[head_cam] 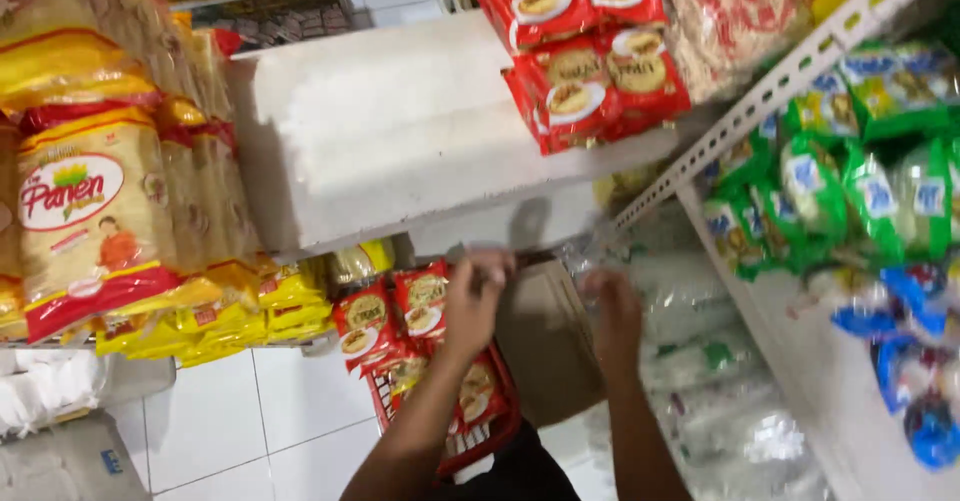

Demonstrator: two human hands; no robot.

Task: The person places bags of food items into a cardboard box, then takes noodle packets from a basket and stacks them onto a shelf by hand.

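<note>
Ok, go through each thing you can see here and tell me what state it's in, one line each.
Left hand: raised under the shelf, grip blurred.
Right hand: raised by the cardboard box, grip unclear.
Cardboard box: tilted under the shelf.
Red basket: holding red packets.
Red packets: stacked on the white shelf.
Green packets: piled on the right rack.

Tall yellow-and-red noodle bags (95,221) fill the left shelf. Red snack packets (585,51) showing pale round biscuits are stacked on the white upper shelf (400,131); more red packets (395,311) stand below and lie in a red basket (480,441). Green-and-blue pouches (850,171) crowd the right rack above clear plastic bags (700,361).
</note>
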